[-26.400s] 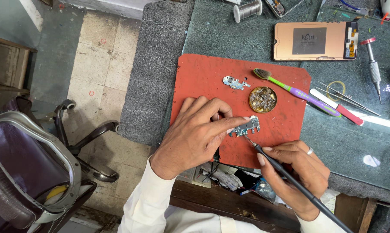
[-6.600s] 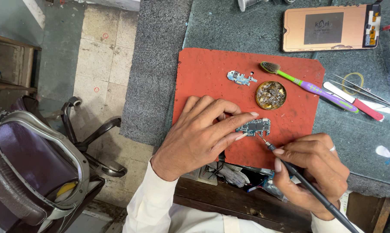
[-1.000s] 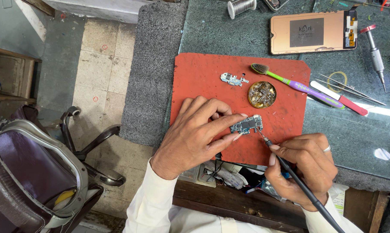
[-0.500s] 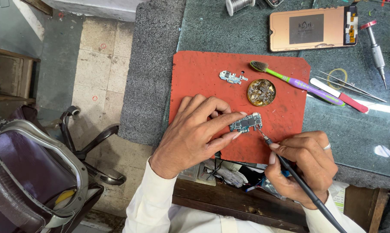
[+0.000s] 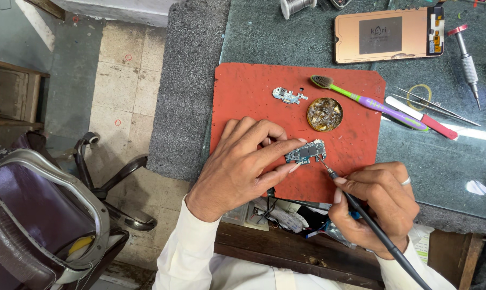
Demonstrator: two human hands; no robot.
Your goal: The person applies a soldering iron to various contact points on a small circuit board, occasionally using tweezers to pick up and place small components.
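— Circuit board: where is it kept?

— It is pinned flat on the red mat by the left hand, whose fingers are pinched on the board's left end.

— And the right hand?

— Its fingers are pressed together around a black soldering iron, pen-style; the tip is set against the board's lower right corner.

— What else is seen on the mat?

— A smaller board piece and a round tin of brass wool are laid above, apart from the hands. A toothbrush is lying across the mat's edge onto the bench.
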